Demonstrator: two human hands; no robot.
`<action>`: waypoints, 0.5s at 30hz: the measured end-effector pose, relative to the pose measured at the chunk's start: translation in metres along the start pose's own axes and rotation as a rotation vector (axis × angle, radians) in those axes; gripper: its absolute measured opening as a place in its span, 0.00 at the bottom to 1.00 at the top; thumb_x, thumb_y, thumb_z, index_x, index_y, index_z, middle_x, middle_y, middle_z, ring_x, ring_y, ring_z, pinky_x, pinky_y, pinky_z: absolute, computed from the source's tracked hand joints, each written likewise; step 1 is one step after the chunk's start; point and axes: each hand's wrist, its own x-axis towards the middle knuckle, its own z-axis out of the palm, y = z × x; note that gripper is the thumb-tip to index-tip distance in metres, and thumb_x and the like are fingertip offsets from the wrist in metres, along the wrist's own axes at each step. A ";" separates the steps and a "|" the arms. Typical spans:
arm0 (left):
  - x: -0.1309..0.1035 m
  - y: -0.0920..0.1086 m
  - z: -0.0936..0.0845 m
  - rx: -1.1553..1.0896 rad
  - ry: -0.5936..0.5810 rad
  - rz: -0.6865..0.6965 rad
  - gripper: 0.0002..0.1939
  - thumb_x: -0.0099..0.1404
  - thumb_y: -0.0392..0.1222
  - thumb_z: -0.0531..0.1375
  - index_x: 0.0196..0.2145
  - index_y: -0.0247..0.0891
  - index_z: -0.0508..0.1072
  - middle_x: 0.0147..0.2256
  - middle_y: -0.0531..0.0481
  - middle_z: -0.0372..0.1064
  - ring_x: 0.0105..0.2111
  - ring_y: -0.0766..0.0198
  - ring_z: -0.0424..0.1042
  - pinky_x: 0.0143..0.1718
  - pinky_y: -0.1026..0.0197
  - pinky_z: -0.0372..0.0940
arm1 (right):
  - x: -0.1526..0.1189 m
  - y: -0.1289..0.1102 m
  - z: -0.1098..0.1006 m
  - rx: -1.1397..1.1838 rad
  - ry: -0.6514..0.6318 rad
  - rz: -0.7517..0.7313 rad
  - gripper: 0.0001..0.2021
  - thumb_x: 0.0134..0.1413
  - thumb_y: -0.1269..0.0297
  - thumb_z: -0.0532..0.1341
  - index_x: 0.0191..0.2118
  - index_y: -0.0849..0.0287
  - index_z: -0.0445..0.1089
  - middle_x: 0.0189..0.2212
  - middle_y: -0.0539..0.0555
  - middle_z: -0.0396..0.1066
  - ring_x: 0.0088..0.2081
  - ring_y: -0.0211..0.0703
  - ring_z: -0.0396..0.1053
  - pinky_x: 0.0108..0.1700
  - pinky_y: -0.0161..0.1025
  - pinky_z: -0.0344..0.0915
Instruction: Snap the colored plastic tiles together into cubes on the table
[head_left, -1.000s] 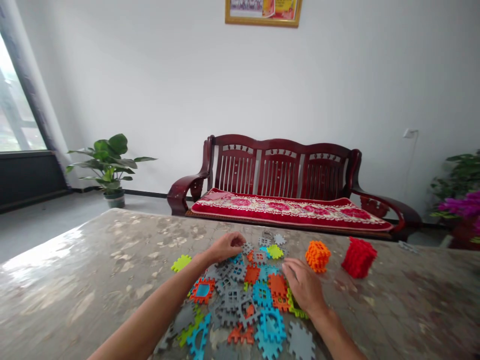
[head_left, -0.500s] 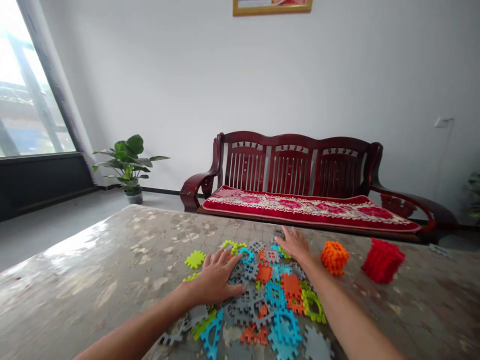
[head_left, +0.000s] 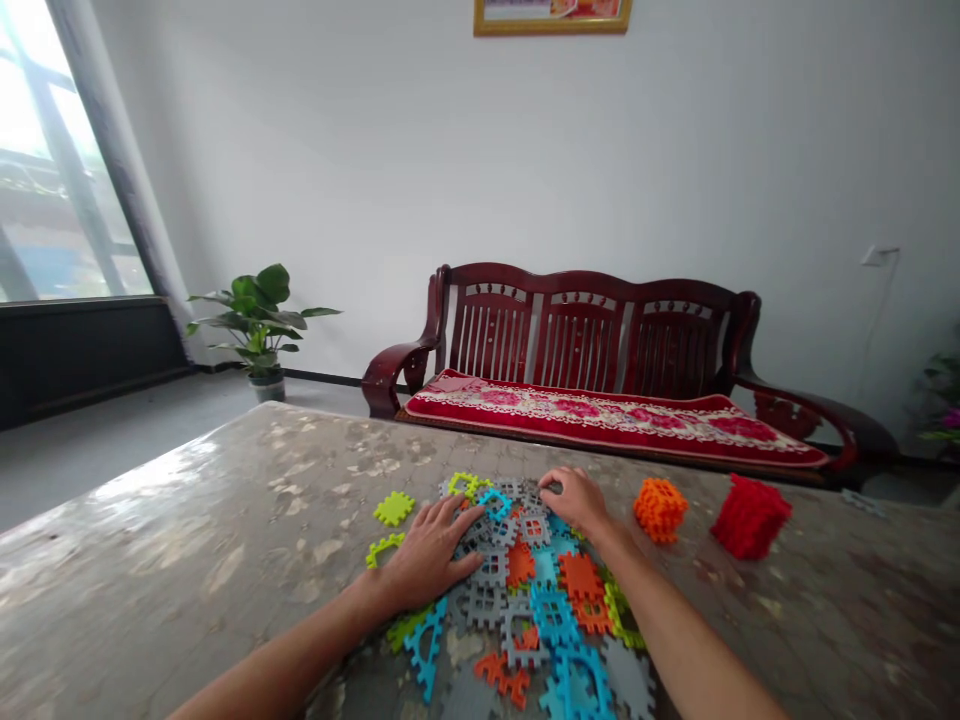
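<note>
Gray, blue, orange and green puzzle-like pieces lie spread in a loose heap on the table. My left hand (head_left: 433,552) rests palm down on the heap's left side, fingers apart, beside a gray windowed piece (head_left: 491,567). At the far right of the heap, my right hand (head_left: 574,498) has its fingers curled together over gray pieces; whatever is between the fingertips is too small to make out. A blue ring-like piece (head_left: 495,503) lies between the hands. Left of the heap sits a green piece (head_left: 394,508).
To the right of my right hand stand an orange cube (head_left: 660,510) and a red cube (head_left: 751,516) on the patterned table (head_left: 247,520). Behind the table is a wooden bench (head_left: 577,340) with a red cloth. A potted plant (head_left: 262,315) stands at the back left.
My right hand's fingers have gone from spread to curled, and it has shifted slightly nearer and left. My left hand stays flat; some pieces under and between the hands have shifted a little.
</note>
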 end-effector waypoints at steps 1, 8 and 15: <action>0.000 -0.001 0.001 0.000 0.002 0.001 0.33 0.66 0.59 0.54 0.66 0.52 0.59 0.67 0.43 0.56 0.66 0.47 0.55 0.66 0.42 0.49 | -0.002 0.001 0.000 0.030 0.027 0.003 0.10 0.50 0.64 0.60 0.36 0.50 0.78 0.40 0.49 0.78 0.46 0.47 0.69 0.50 0.43 0.63; 0.007 0.007 -0.005 -0.009 -0.010 -0.010 0.29 0.69 0.55 0.52 0.66 0.51 0.61 0.66 0.43 0.58 0.66 0.49 0.56 0.66 0.44 0.50 | -0.017 -0.023 0.000 0.489 -0.057 -0.139 0.10 0.45 0.67 0.58 0.32 0.57 0.76 0.32 0.52 0.78 0.38 0.44 0.73 0.46 0.40 0.68; -0.016 -0.008 -0.022 -0.026 0.009 -0.139 0.29 0.71 0.57 0.46 0.66 0.51 0.59 0.69 0.43 0.53 0.69 0.47 0.48 0.67 0.35 0.41 | -0.050 -0.009 -0.022 0.589 0.047 -0.066 0.17 0.52 0.56 0.56 0.41 0.58 0.76 0.45 0.58 0.77 0.48 0.49 0.74 0.53 0.45 0.68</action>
